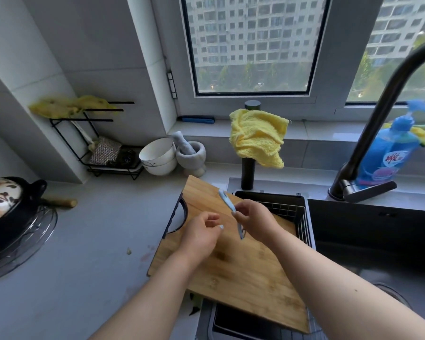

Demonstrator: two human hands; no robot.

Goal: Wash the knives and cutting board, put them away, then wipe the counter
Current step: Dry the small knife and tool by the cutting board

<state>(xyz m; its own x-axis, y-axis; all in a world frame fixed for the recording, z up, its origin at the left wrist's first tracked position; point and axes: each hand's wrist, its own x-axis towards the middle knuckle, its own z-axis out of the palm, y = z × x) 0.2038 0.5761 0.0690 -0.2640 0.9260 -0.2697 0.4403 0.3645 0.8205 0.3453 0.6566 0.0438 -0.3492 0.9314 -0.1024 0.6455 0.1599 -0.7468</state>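
Small light-blue-handled knife [227, 201] pinched in right hand [254, 220], long axis slanting toward tabletop's far edge. Left hand [201, 235] just beside, loosely curled, empty, over bamboo cutting board [243, 271].

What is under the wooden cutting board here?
The cutting board lies partly on the grey counter and partly over a dark basket in the sink. A green scrap pokes out under its near edge. Anything else beneath is covered.
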